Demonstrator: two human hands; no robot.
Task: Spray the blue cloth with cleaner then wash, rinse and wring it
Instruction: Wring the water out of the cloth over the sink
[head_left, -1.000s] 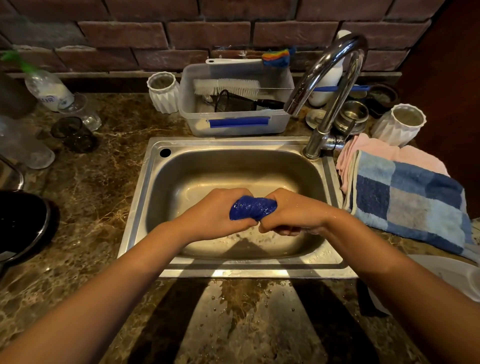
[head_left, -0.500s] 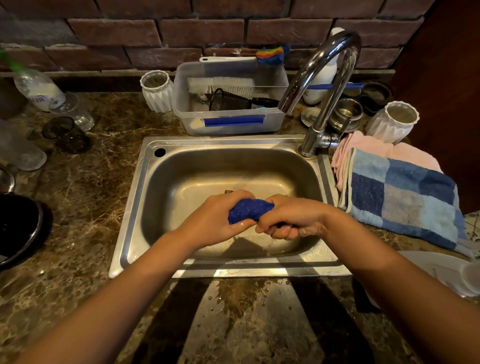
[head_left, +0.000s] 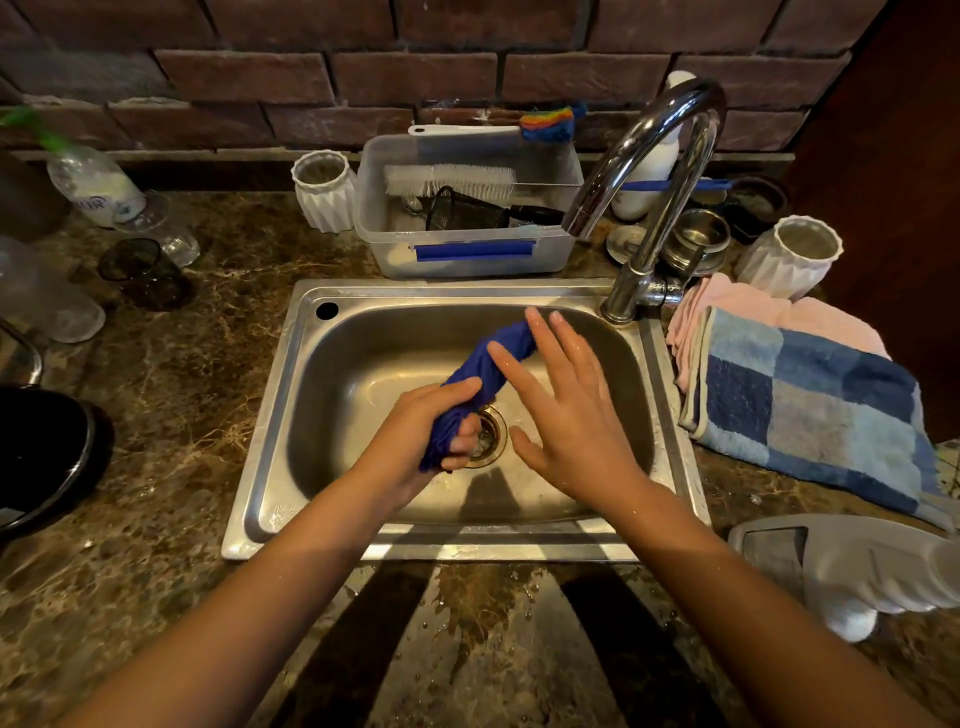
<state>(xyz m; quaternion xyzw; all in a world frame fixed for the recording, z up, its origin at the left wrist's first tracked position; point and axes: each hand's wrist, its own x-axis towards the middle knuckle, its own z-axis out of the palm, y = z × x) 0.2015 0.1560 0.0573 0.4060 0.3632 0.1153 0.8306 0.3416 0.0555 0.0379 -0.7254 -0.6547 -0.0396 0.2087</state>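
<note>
Over the steel sink (head_left: 270, 467), the left hand (head_left: 415, 431) has its fingers clenched round the lower end of the blue cloth (head_left: 485, 374), which is twisted into a tight rope. The cloth slants up and away from that fist, its far end reaching toward the back of the basin, above the drain (head_left: 488, 431). The right hand (head_left: 566, 421) is spread flat, fingers straight and apart, wet and glistening; its fingertips lie across the upper part of the cloth, grasping nothing. Whether they press on the cloth or only hover over it I cannot tell.

The chrome faucet (head_left: 654, 156) arches over the back right corner of the sink, no water visible from its spout. Right of the sink, a blue checked towel (head_left: 810, 410) lies on a pink cloth (head_left: 753, 312), both draped on the marble countertop (head_left: 156, 415). Behind the sink sits a clear plastic tub (head_left: 467, 260) with a strip of blue tape, holding a white bottle brush (head_left: 452, 179) and a black mesh strainer (head_left: 462, 210). A white ribbed cup (head_left: 324, 189) stands just left of the tub, another (head_left: 789, 257) at the far right beside the pink cloth. A white spray bottle (head_left: 852, 566) lies on its side at the near right. Droplets speckle the counter edge in front of the sink.
</note>
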